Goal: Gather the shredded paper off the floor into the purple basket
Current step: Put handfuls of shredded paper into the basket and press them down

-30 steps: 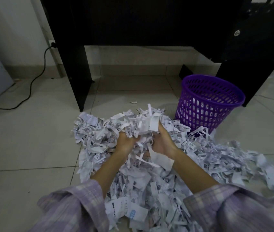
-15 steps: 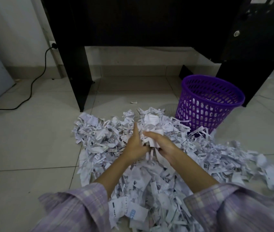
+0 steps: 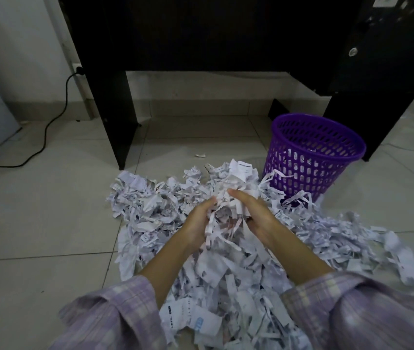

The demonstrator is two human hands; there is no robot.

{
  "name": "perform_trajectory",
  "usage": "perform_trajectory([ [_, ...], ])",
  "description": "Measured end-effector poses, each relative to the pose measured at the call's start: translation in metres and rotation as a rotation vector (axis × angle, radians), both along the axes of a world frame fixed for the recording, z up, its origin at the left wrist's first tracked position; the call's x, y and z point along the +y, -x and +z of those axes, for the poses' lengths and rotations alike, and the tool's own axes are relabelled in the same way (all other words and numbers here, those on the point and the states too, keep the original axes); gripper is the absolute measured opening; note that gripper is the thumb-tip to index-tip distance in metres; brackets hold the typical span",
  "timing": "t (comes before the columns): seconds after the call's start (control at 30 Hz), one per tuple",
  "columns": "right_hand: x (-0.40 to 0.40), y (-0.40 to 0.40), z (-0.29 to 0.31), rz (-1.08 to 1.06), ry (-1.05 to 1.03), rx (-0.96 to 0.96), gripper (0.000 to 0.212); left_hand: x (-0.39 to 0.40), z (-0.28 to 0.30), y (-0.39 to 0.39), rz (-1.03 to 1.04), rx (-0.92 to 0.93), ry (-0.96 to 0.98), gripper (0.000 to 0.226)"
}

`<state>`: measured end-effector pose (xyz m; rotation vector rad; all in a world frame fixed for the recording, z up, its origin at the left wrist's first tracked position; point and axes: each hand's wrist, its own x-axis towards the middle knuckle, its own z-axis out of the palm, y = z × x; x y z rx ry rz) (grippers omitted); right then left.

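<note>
Two hands meet over one wide heap of shredded paper point(image 3: 226, 274) on the tiled floor point(image 3: 36, 223): the left hand point(image 3: 198, 223) and right hand point(image 3: 253, 215) curl round a single clump of strips point(image 3: 228, 198) between them. One purple basket point(image 3: 312, 157) stands upright just beyond the right hand, a few shreds visible inside, and one stray scrap point(image 3: 200, 155) lies ahead of both.

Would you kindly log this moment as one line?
hands: clutching white shredded paper clump | purple plastic mesh basket: upright, right | floor pile: remains
</note>
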<state>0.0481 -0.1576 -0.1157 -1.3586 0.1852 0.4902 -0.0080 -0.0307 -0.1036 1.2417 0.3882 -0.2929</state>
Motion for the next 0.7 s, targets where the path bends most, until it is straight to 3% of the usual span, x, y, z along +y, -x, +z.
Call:
perform_trajectory([
  [0.1,0.004,0.002,-0.003,-0.027,0.059,-0.022,0.092,-0.003,0.001,-0.004,0.073,0.001,-0.063,0.022],
  [0.2,0.004,0.005,0.004,-0.025,0.084,-0.029,0.096,-0.006,-0.003,-0.006,0.205,0.026,0.014,0.038],
  [0.33,0.001,0.009,0.003,-0.011,0.137,0.027,0.125,-0.006,-0.001,-0.008,0.270,0.032,0.069,0.032],
  [0.4,-0.001,0.010,0.002,0.011,0.032,0.066,0.110,-0.007,0.002,-0.008,0.267,0.039,0.104,0.031],
  [0.5,-0.001,0.016,0.009,0.080,-0.046,0.021,0.052,-0.010,0.005,-0.006,0.302,0.050,0.163,0.034],
  [0.57,-0.002,0.017,0.005,0.100,-0.040,0.034,0.052,-0.013,0.012,-0.002,0.312,0.044,0.211,0.028],
  [0.7,0.003,0.020,0.004,0.120,0.012,0.075,0.060,-0.013,0.012,-0.002,0.318,0.022,0.341,0.047],
])
